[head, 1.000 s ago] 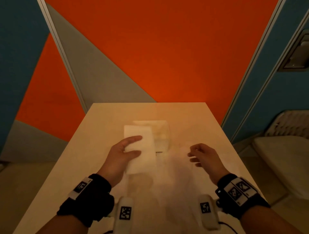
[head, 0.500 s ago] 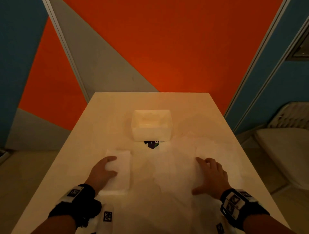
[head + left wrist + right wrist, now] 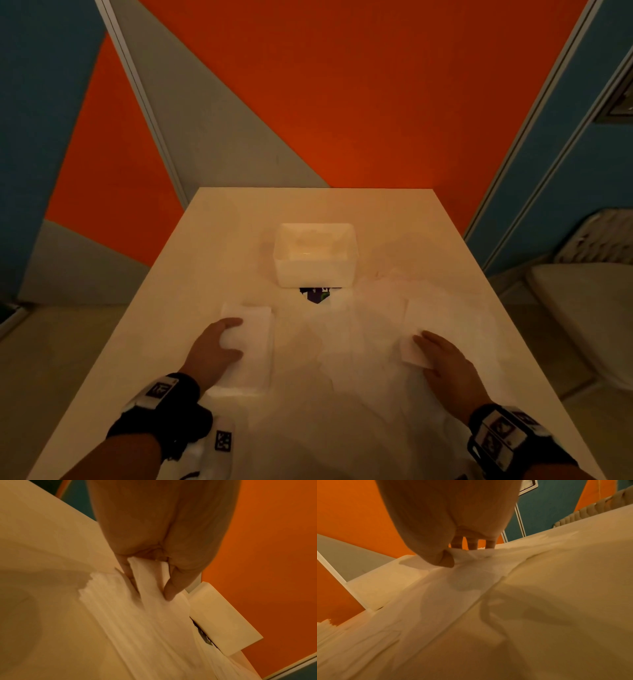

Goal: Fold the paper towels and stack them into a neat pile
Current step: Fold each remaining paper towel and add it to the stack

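Head view: pale rectangular table (image 3: 205, 240) set against an orange, grey and blue panelled wall (image 3: 376, 85). Left hand (image 3: 214, 353) lies on a folded white paper towel (image 3: 253, 346) near the table's left edge, forefinger and thumb spread flat across its left half; fingers fairly straight, not curled round it. Right hand (image 3: 445, 359) lies toward the right edge on a loose spread of unfolded white paper towels (image 3: 359, 359), whose outlines wash into the tabletop and are hard to trace; a small pale flap (image 3: 412, 351) lifts beside the thumb. White rectangular plastic tub (image 3: 315, 255) at the table's middle, with a dark printed scrap (image 3: 317, 295) half hidden under its near wall, print unreadable. Cream chair (image 3: 582, 325) off the right edge, cut by the frame. Black wrist straps with square markers (image 3: 161, 390) on both forearms. Left wrist view: left hand (image 3: 154, 534) seen from beneath, thumb tip (image 3: 171, 592) and one finger (image 3: 127, 569) pressing the folded towel (image 3: 137, 615), a ridge of paper raised between them, which the head view does not show; tub (image 3: 221, 622) just beyond the towel; streaked blur throughout. Right wrist view: right hand (image 3: 447, 520), thumb (image 3: 445, 559) and fingertips (image 3: 472, 543) bearing down on the loose towels (image 3: 453, 601), paper bunched between them; whether it is pinched or only pressed, cannot tell.
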The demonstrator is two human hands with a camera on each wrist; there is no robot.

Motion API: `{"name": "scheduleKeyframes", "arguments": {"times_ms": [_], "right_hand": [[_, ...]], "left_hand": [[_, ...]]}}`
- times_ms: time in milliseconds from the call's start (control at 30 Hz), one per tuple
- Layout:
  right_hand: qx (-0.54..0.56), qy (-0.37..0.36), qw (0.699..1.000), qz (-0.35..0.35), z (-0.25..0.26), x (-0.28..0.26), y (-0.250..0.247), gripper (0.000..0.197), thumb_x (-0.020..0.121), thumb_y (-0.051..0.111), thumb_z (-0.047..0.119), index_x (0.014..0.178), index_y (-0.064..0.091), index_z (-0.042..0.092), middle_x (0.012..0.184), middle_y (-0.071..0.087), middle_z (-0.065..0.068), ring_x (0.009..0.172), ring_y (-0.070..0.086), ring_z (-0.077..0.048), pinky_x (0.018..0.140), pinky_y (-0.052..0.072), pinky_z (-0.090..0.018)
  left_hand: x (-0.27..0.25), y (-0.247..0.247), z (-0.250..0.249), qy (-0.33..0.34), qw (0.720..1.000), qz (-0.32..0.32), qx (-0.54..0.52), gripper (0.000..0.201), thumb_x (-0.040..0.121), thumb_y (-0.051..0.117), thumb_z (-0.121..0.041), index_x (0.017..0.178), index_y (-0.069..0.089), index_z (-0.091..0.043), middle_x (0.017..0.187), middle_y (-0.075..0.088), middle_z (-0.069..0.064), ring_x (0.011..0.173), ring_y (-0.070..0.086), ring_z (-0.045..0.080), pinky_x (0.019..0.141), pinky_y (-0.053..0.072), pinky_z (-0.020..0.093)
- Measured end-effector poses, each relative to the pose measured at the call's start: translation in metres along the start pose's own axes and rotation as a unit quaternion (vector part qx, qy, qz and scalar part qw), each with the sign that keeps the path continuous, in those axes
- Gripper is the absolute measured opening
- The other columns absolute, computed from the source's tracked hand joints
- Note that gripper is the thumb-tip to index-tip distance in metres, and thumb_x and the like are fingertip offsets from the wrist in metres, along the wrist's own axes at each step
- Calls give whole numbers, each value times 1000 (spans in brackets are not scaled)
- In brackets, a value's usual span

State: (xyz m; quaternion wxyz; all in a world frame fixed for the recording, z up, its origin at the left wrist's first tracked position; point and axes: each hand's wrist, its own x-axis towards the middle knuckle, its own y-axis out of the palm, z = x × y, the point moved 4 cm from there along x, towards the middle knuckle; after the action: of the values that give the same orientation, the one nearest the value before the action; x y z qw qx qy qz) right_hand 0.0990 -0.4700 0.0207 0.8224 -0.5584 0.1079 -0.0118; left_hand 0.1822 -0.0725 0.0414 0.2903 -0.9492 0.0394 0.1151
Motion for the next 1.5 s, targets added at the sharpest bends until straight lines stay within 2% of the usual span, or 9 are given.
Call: {"name": "scheduleKeyframes", "arguments": {"times_ms": [200, 400, 733, 933, 1033, 1167, 1300, 1400, 1500], "right_hand": [[42, -5, 999, -10, -4, 2, 0, 43, 101, 44, 22, 143, 41, 26, 153, 32, 5, 141, 29, -16, 118, 22, -32], [35, 6, 999, -2, 0, 3, -6, 39, 102, 39, 26, 141, 44, 29, 153, 33, 8, 141, 29, -14, 117, 19, -27], [83, 36, 996, 6, 11, 4, -24, 33, 102, 40, 23, 132, 56, 23, 145, 47, 3, 133, 43, -16, 113, 26, -27], [256, 16, 966, -43, 58, 8, -74, 29, 100, 47, 20, 120, 66, 13, 113, 67, 0, 92, 58, -11, 81, 41, -20], [377, -10, 926, -27, 91, 4, -100, 23, 99, 49, 21, 106, 71, 16, 97, 73, 2, 83, 67, -14, 69, 50, -16], [573, 4, 819, 19, 125, 2, -124, 22, 97, 50, 25, 98, 70, 16, 92, 75, -4, 80, 72, -18, 64, 55, -25], [692, 42, 718, 54, 138, 6, -130, 27, 96, 49, 29, 111, 65, 14, 104, 73, -8, 92, 71, -25, 77, 53, -40], [722, 77, 684, 72, 140, 6, -128, 34, 95, 50, 34, 117, 64, 12, 110, 71, -12, 98, 69, -31, 85, 52, -46], [732, 99, 668, 88, 139, 8, -124, 39, 95, 49, 38, 119, 64, 11, 113, 70, -14, 102, 67, -33, 91, 49, -49]], "left_hand": [[4, 3, 2, 2, 992, -23, 125, 54, 79, 68, 0, 127, 53, -17, 142, 31, 13, 124, 40, 31, 103, 33, 32], [-5, 17, -20, 117, 921, 4, 373, 59, 85, 47, -36, 142, 35, -32, 157, 10, 0, 141, 18, 23, 113, 24, 30], [-13, 36, -17, 135, 918, 72, 366, 55, 96, 41, -22, 148, 22, -27, 158, 6, -4, 144, 14, 16, 116, 17, 24], [-10, 34, -40, 130, 947, 99, 278, 48, 94, 53, -26, 139, 37, -30, 152, 25, -2, 140, 23, 16, 114, 19, 24], [-15, 36, -72, 156, 970, 116, 148, 45, 89, 64, -29, 126, 43, -41, 136, 44, -10, 128, 39, 8, 103, 29, 19], [-26, 36, -114, 120, 978, 161, -58, 51, 76, 74, -44, 117, 47, -60, 121, 57, -9, 113, 56, 7, 96, 45, 27], [-35, 31, -147, 131, 960, 164, -184, 69, 84, 69, -24, 131, 32, -57, 113, 62, -1, 98, 60, -9, 89, 47, 19], [-41, 26, -165, 170, 934, 163, -269, 70, 82, 67, -1, 129, 41, -47, 89, 70, 1, 79, 66, 6, 77, 51, 19], [-44, 20, -176, 219, 932, 123, -262, 47, 71, 74, -11, 111, 67, -34, 66, 41, 19, 61, 39, 23, 68, 41, 26]]}}
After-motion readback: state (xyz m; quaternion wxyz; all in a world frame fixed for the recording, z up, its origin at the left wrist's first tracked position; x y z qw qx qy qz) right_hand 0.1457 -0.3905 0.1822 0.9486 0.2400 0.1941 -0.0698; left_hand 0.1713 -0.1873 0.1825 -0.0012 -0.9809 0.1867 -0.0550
